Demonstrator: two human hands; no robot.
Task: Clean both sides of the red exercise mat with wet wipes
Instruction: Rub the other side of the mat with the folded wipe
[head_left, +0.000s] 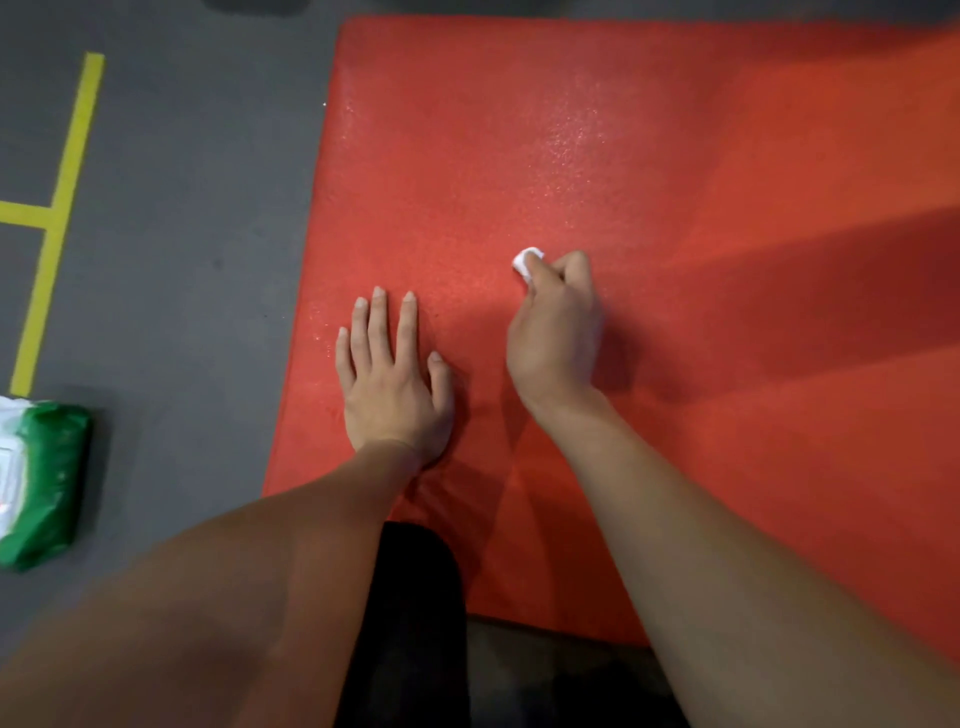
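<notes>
Here, centre frame: left hand (392, 384) rests flat, fingers straight, on the red mat (675, 182); right hand (556, 332) fingers clench a wadded wet wipe (529, 264); wipes pack (39, 478) lower left.

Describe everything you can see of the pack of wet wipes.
The pack of wet wipes is a soft green plastic pouch with a white top panel, slightly blurred. It lies flat on the grey floor, at the picture's left edge and partly cut off, apart from the red mat. Neither hand touches it.

Wipes pack (36, 483) cut by left edge — wipe (528, 263) mostly hidden under curled fingers (563, 270)
</notes>
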